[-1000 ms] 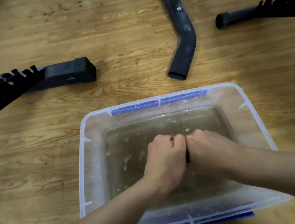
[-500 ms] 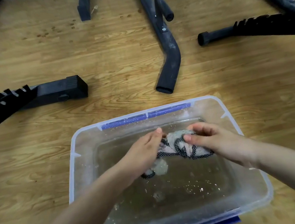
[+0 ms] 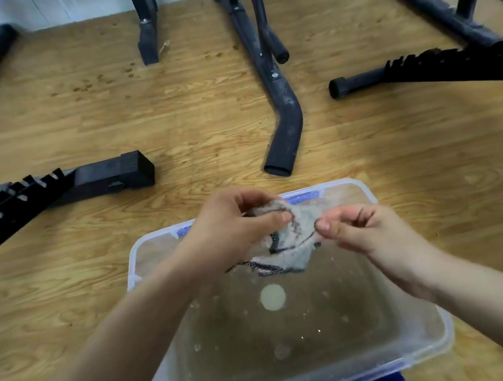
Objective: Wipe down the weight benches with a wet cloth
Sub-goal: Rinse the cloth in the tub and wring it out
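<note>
Nearest to the camera there's a clear plastic tub (image 3: 435,344) sitting on the wood floor (image 3: 60,288), with murky brownish water in it and a few bubbles on top. Looks like something blue is under it, maybe its lid, can't say for sure.

Just above the water, toward the far end of the tub, both hands have the cloth (image 3: 288,240) up in the air. It's a small pale rag with dark stitched edging, bunched up and hanging down a bit. The left hand (image 3: 233,230) is curled around one side with the thumb pressing the fabric against the fingers. The right hand (image 3: 356,229) is pinching the other edge between thumb and forefinger, rest of the fingers loosely curled. Seems like they're opening it out or getting ready to wring it, hard to call.

Further out on the floor it's all black metal: a notched bar (image 3: 13,207) off to the left, a bent tube leg (image 3: 285,124) straight ahead, another toothed bar (image 3: 455,66) to the right, and more frame feet back by the wall. No bench padding is in view at all.

So progress-wise I'd say this is basically the prep stage. Cloth is wet, that part's done. The actual wiping of the benches is all left to do, as far as I can tell.
</note>
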